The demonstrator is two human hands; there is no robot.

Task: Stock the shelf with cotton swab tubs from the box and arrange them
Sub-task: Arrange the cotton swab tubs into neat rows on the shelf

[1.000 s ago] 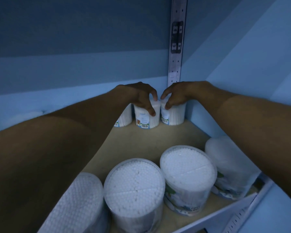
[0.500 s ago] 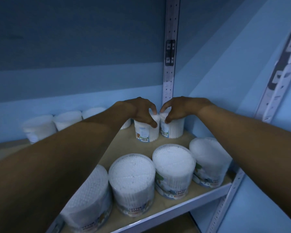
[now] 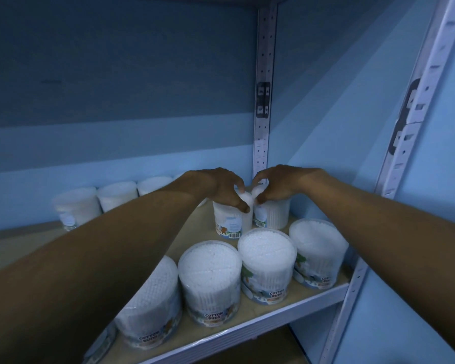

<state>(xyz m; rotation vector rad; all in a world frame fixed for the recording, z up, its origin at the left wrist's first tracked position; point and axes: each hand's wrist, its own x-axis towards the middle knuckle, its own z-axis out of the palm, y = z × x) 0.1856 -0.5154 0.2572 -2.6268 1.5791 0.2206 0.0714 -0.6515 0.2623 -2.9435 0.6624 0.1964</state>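
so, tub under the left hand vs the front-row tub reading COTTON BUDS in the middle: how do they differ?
The tub under the left hand stands in the back row, barcode side forward, gripped on top. The middle front tub stands at the shelf edge, its name facing out, untouched. Both are upright, clear and full of white swabs.

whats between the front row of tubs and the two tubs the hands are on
Only bare shelf board, seen in the head view, separates the front row from the back tubs under the left hand and right hand.

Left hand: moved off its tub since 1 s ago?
No. The left hand is still on the back-row tub just left of the corner upright, as before; only the camera view shifted.
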